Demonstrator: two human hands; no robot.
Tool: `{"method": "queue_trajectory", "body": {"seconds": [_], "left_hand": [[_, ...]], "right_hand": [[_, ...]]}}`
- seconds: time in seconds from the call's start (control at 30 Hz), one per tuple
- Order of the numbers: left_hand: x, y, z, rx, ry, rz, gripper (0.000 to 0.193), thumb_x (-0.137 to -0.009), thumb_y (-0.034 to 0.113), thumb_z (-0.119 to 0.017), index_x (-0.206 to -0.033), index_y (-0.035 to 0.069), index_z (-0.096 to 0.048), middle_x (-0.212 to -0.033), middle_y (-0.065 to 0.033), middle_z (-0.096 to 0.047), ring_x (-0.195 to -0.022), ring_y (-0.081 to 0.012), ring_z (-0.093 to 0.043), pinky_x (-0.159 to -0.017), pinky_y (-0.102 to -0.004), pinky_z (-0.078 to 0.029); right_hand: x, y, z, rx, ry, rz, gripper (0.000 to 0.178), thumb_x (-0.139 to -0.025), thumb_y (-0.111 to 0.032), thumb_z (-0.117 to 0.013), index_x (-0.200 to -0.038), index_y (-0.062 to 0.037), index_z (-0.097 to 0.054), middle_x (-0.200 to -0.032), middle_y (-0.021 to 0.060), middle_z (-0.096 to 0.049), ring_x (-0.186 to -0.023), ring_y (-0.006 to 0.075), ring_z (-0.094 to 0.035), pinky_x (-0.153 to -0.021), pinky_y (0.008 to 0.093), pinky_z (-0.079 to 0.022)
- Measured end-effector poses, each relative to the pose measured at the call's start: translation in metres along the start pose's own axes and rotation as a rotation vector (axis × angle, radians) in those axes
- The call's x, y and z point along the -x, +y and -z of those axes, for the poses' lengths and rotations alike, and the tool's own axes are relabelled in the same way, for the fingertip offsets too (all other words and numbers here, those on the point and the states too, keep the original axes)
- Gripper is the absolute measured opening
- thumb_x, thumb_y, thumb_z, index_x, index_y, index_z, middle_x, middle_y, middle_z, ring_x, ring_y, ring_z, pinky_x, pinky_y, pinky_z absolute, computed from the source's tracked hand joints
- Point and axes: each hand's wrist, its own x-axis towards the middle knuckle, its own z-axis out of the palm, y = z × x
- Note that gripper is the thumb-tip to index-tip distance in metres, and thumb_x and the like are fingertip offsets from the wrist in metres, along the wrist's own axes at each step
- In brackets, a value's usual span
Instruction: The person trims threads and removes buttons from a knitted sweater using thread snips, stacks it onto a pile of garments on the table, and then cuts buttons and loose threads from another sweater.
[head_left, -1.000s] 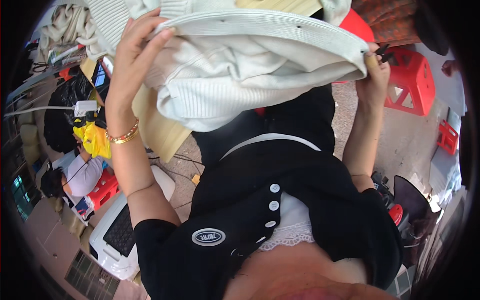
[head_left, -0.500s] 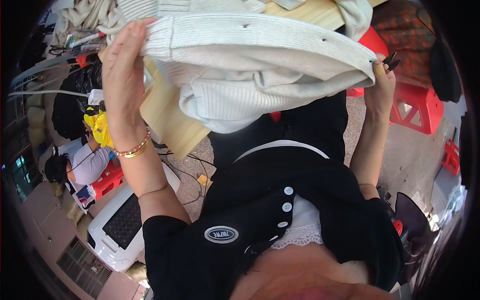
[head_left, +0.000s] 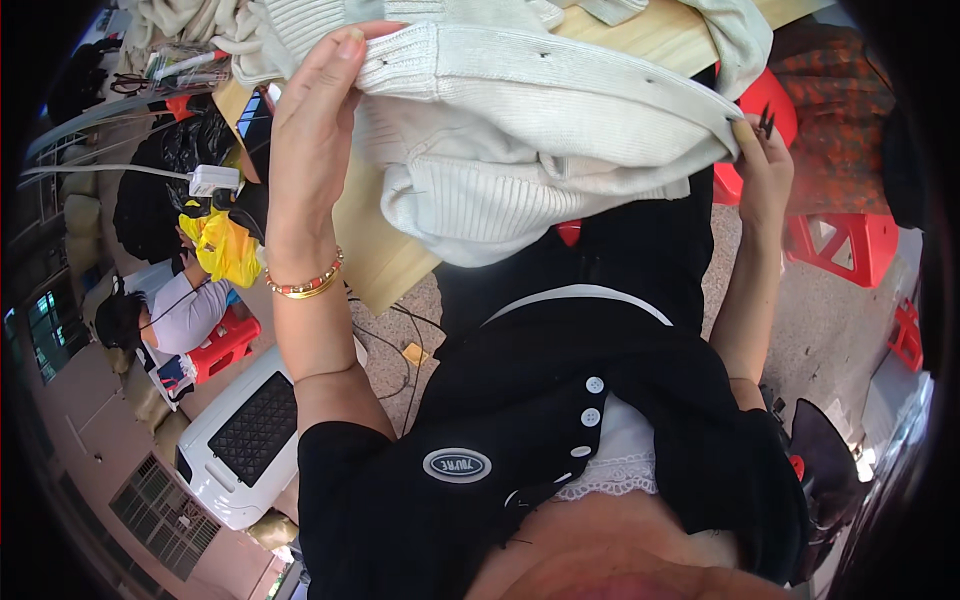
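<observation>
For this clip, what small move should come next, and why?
Probably the left hand should ease outward slightly to straighten the pale knit band: it bows between that hand and the right hand, which also holds a dark pointed tool, and small dark marks dot it, so flattening might show them better.

Left side: white adapter [head_left: 214, 180] on a white cable near a yellow bag [head_left: 228, 248], a person in a pale shirt [head_left: 190, 312] on a red stool [head_left: 224, 346], white box with black quilted panel [head_left: 252, 430] nearby, barred window [head_left: 165, 518] beyond. Floor has black cables [head_left: 408, 312] and a small yellow scrap [head_left: 415, 353]. Right side: second red stool [head_left: 868, 248] by red-brown patterned cloth [head_left: 832, 125], third red stool [head_left: 905, 336] farther out.
</observation>
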Motion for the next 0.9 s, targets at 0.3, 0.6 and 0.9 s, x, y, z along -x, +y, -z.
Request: {"method": "queue_trajectory", "body": {"seconds": [0.3,0.6,0.9], "left_hand": [[0.001,-0.021,0.020,-0.121,0.164,0.004,0.030,-0.100,0.020,-0.048,-0.110,-0.005,-0.062,-0.105,-0.0054,-0.062,-0.100,-0.0101,-0.054,-0.092,-0.0246,-0.038],[-0.006,-0.030,0.013,-0.058,0.221,0.050,0.032,-0.100,0.022,-0.049,-0.112,-0.005,-0.060,-0.107,-0.0072,-0.061,-0.102,-0.0120,-0.055,-0.093,-0.0268,-0.039],[0.011,0.017,-0.095,-0.300,-0.039,-0.523,0.019,-0.095,0.014,-0.050,-0.096,0.001,-0.063,-0.093,-0.0093,-0.062,-0.088,-0.0212,-0.057,-0.085,-0.0298,-0.041]], "right_hand": [[0.006,-0.009,-0.024,-0.017,-0.036,0.000,0.014,-0.087,-0.018,-0.068,-0.094,-0.0066,-0.066,-0.071,-0.0083,-0.057,-0.055,-0.0019,-0.040,-0.050,0.0160,-0.025],[0.005,-0.010,-0.025,-0.050,-0.070,-0.004,0.012,-0.086,-0.019,-0.068,-0.092,-0.0079,-0.067,-0.069,-0.0102,-0.053,-0.056,-0.0022,-0.039,-0.050,0.0164,-0.023],[-0.007,-0.057,-0.056,-0.127,-0.326,0.013,0.037,-0.091,-0.021,-0.060,-0.120,0.0011,-0.061,-0.060,-0.0133,-0.034,-0.049,-0.0011,-0.025,-0.046,0.0201,-0.015]]}}
